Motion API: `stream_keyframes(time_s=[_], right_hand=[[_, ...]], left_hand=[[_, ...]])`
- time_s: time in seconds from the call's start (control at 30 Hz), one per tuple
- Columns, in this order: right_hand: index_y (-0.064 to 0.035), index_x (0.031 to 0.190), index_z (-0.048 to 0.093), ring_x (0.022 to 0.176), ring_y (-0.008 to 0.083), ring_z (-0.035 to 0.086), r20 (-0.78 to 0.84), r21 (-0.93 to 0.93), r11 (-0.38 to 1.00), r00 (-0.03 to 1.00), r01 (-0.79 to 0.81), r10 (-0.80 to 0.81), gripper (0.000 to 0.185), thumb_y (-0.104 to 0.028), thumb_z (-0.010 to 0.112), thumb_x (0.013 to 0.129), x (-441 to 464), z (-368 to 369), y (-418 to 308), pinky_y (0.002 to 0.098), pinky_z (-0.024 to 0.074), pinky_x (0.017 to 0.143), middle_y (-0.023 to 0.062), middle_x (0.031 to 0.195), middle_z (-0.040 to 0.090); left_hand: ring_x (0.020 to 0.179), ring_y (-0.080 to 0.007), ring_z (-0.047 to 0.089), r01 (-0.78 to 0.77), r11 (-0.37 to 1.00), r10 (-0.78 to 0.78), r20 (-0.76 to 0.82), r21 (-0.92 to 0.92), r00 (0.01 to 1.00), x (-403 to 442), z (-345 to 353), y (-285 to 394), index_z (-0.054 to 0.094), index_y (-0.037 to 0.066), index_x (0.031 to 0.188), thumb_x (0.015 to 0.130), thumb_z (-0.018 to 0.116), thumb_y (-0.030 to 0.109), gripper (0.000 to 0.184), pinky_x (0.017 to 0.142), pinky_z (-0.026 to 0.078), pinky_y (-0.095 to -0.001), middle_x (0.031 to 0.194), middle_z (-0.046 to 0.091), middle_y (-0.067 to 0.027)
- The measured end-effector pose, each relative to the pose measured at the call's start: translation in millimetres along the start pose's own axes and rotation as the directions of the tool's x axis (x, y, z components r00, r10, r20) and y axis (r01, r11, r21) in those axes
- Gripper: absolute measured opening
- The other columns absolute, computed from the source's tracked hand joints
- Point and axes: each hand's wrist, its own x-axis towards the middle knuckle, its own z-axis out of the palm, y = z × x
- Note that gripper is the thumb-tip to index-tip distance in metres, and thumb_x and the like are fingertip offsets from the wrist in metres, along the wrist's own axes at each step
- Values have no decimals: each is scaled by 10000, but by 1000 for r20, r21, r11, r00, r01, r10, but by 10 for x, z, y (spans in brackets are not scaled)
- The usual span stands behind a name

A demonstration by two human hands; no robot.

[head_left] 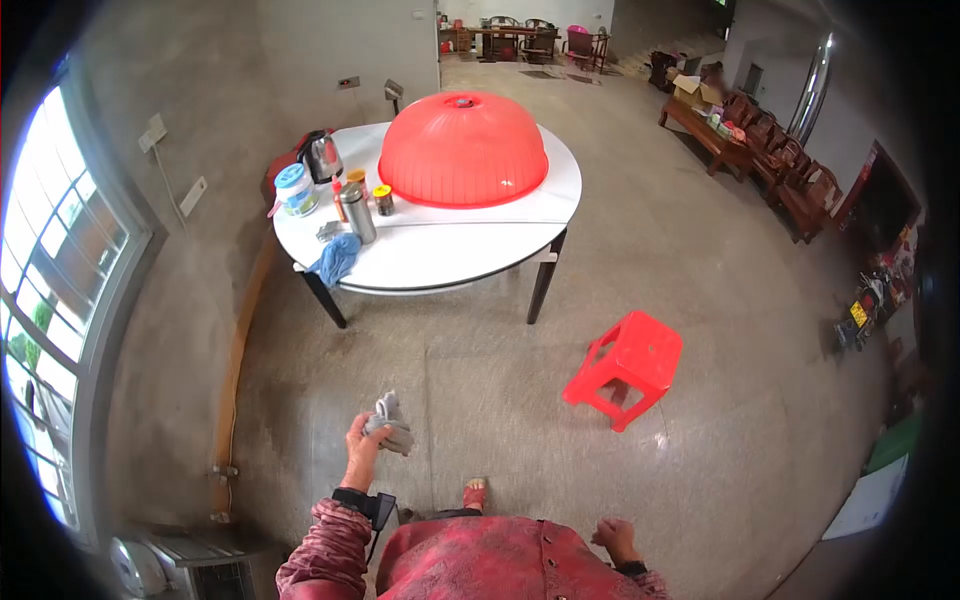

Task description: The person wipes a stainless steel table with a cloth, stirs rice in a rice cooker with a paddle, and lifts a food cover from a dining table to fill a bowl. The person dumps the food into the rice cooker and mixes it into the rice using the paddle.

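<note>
Held out in front of me, my left hand [361, 446] is closed around a crumpled grey cloth [396, 432], part of which sticks up above the fingers. My right hand [617, 541] hangs low beside my red patterned clothing, its fingers curled in and nothing visible in them. Beyond the left hand stands a round white table [450, 245]. A large red dome cover [463, 150] sits on it. Near the table's left edge are a steel thermos [357, 213], a blue cloth [336, 260], a blue-lidded jar [295, 191], a kettle [323, 157] and a small yellow-lidded jar [383, 200].
A red plastic stool [645, 350] stands on the floor to the right of the table. Along the left wall is a barred window [50, 300]. Wooden chairs [808, 195] and a low wooden table [705, 140] line the right side. One foot [475, 494] shows below me.
</note>
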Motion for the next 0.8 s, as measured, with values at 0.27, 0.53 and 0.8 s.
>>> stream_keyframes(time_s=[0.27,0.53,0.8], right_hand=[[-81,729,654,639,221,619,371,-764,583,928,276,47,221,-293,593,731,287,-227,1139,390,477,567,82,695,652],[-136,631,616,667,318,614,322,-735,627,947,258,-11,200,-334,638,609,2002,-1035,1416,456,466,575,87,686,629],[-104,630,628,518,312,578,299,-695,455,799,557,-521,165,-259,633,688,4559,-1994,-26,456,454,502,102,580,582]], left_hand=[[834,-113,551,-45,993,65,187,-111,980,797,1268,185,588,55,1083,725,693,53,373,737,435,-266,902,595,-5],[841,-103,528,-164,982,172,87,-92,981,1675,2413,604,573,52,1102,737,668,27,379,734,430,-269,899,564,-3],[869,-143,526,-308,921,356,-195,237,914,2244,2695,947,556,23,1095,668,640,-17,437,772,440,-273,935,571,-32]])
